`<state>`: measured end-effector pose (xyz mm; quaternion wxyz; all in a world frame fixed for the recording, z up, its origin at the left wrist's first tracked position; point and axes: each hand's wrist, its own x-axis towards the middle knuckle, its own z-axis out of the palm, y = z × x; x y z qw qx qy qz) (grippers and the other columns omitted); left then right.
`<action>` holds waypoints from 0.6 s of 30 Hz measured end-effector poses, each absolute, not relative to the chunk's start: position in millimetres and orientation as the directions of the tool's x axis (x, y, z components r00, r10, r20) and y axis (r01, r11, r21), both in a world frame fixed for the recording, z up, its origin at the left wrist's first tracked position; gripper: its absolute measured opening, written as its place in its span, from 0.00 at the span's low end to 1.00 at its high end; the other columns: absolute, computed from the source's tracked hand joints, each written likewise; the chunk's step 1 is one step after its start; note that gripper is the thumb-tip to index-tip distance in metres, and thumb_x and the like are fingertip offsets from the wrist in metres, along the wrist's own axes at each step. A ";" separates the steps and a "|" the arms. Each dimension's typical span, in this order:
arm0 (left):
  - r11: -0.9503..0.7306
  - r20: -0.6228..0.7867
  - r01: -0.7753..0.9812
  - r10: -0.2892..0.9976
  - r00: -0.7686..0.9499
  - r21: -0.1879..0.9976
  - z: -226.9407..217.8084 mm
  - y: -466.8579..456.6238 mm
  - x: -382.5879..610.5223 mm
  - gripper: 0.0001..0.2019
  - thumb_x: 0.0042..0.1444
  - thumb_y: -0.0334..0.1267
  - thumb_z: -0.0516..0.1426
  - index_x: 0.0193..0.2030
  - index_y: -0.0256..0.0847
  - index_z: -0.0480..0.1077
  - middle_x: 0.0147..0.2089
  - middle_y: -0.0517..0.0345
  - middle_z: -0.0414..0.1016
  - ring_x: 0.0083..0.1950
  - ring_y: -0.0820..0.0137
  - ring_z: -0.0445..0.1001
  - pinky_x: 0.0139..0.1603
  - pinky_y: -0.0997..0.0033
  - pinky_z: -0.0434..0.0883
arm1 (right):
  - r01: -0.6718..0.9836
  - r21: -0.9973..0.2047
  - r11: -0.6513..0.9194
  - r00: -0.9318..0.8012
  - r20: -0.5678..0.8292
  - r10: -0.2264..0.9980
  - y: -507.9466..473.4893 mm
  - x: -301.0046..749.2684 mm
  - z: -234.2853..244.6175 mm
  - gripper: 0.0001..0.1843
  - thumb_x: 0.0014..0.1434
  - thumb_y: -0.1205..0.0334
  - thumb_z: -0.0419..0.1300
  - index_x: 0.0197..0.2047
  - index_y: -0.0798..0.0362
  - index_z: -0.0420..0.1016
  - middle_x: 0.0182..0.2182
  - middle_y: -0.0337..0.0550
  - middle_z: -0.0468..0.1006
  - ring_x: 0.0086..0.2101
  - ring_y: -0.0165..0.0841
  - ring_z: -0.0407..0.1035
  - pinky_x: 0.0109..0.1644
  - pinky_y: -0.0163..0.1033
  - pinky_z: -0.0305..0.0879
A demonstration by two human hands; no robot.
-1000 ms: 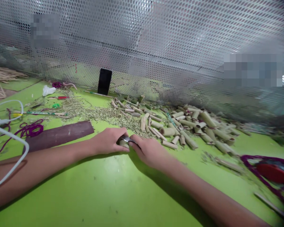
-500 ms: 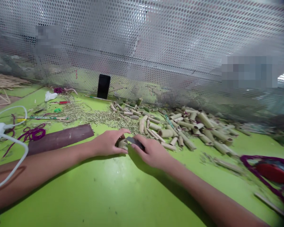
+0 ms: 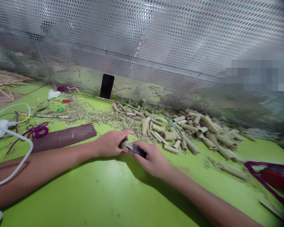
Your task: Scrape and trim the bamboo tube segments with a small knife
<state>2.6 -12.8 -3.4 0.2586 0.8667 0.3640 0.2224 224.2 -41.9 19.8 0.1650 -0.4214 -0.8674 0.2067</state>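
Near the middle of the green tabletop [image 3: 85, 195], my left hand [image 3: 111, 143] is curled round a short piece of bamboo [image 3: 124, 145], thumb and fingers on its sides. A small knife [image 3: 139, 151] with a dark handle is gripped in my right hand [image 3: 153, 159]. Its pale blade is at the right end of the bamboo piece, and the edge is blurred, so exact contact is hard to tell. Just beyond the hands lie many cut bamboo tubes [image 3: 169, 135], along with a heap of fine shavings [image 3: 104, 118].
A perforated metal screen [image 3: 132, 47] rises behind the table, with a phone [image 3: 107, 86] propped against it. At left are a brown strip [image 3: 68, 137], purple cord [image 3: 39, 130], a red-handled screwdriver [image 3: 66, 101] and white cables [image 3: 29, 146]. A red object [image 3: 276, 179] lies far right.
The knife's blade has turned and moved closer to the end of the bamboo piece. Both hands keep their grips, and the whole view has shifted slightly.
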 end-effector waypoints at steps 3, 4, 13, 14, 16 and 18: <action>-0.630 0.223 0.484 0.720 0.657 0.608 -5.0 -12.7 2.8 0.34 0.57 0.48 0.68 0.68 0.42 0.64 0.52 0.46 0.82 0.51 0.52 0.80 0.53 0.54 0.73 | 0.680 -0.528 0.509 -0.544 0.103 0.833 -38.0 221.0 18.3 0.07 0.65 0.66 0.57 0.36 0.50 0.75 0.26 0.39 0.79 0.24 0.33 0.68 0.29 0.37 0.57; -0.638 0.231 0.473 0.712 0.664 0.607 -5.6 -12.8 2.6 0.34 0.57 0.47 0.68 0.67 0.43 0.64 0.53 0.46 0.82 0.53 0.51 0.79 0.54 0.54 0.73 | 0.685 -0.529 0.501 -0.539 0.096 0.837 -37.0 220.2 17.1 0.07 0.65 0.65 0.57 0.36 0.50 0.75 0.26 0.39 0.78 0.24 0.33 0.68 0.28 0.37 0.56; -0.604 0.213 0.481 0.736 0.643 0.636 -5.7 -13.9 0.3 0.35 0.56 0.44 0.69 0.69 0.46 0.64 0.51 0.51 0.82 0.49 0.56 0.80 0.50 0.59 0.74 | 0.559 -0.650 0.515 -0.497 0.235 0.836 -38.6 225.8 25.6 0.11 0.71 0.57 0.52 0.40 0.49 0.73 0.29 0.41 0.77 0.26 0.34 0.66 0.28 0.38 0.60; -0.598 0.201 0.502 0.745 0.636 0.625 -5.4 -14.3 0.4 0.36 0.56 0.44 0.69 0.69 0.45 0.63 0.50 0.50 0.82 0.48 0.56 0.80 0.49 0.58 0.74 | 0.553 -0.661 0.507 -0.448 0.277 0.850 -36.6 229.3 28.5 0.12 0.72 0.54 0.53 0.40 0.49 0.73 0.27 0.40 0.75 0.25 0.34 0.65 0.27 0.38 0.59; -0.601 0.195 0.529 0.750 0.632 0.599 -5.2 -15.5 0.5 0.37 0.56 0.46 0.69 0.70 0.43 0.63 0.49 0.49 0.82 0.47 0.55 0.80 0.48 0.56 0.74 | 0.581 -0.632 0.513 -0.389 0.339 0.857 -29.6 237.7 31.0 0.13 0.71 0.50 0.55 0.39 0.48 0.73 0.24 0.37 0.71 0.24 0.33 0.63 0.27 0.38 0.58; -0.627 0.213 0.524 0.734 0.645 0.576 -5.3 -17.2 0.2 0.36 0.57 0.49 0.68 0.69 0.41 0.64 0.50 0.47 0.82 0.48 0.54 0.79 0.50 0.53 0.75 | 0.642 -0.585 0.495 -0.371 0.327 0.869 -20.0 246.6 28.2 0.15 0.70 0.48 0.57 0.36 0.48 0.72 0.22 0.37 0.71 0.23 0.33 0.63 0.26 0.39 0.57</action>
